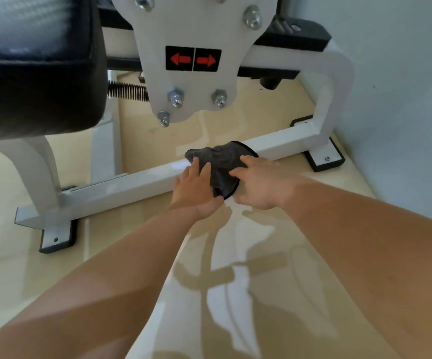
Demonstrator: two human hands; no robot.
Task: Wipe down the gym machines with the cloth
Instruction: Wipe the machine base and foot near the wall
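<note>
- Grey cloth [220, 158] lies bunched under both hands — left hand [196, 186] and right hand [260, 183] press it with fingers laid flat, neither clenched round it.
- It drapes over the white base bar [131, 183] of the gym machine [336, 81], low by the floor [15, 268].
- Likely risk: with no pinch on it, the cloth could bunch further and slip off the bar's edge — leaving stretches unwiped.

You have one view only, from the wide-angle camera on your head, facing forward and steeply down at the floor [235, 117]. It sits low and close in: the pad [36, 68] fills the upper left, the plate [194, 86] hangs just ahead, the bar [131, 182] crosses mid-frame and the wall [404, 99] closes the right.
</note>
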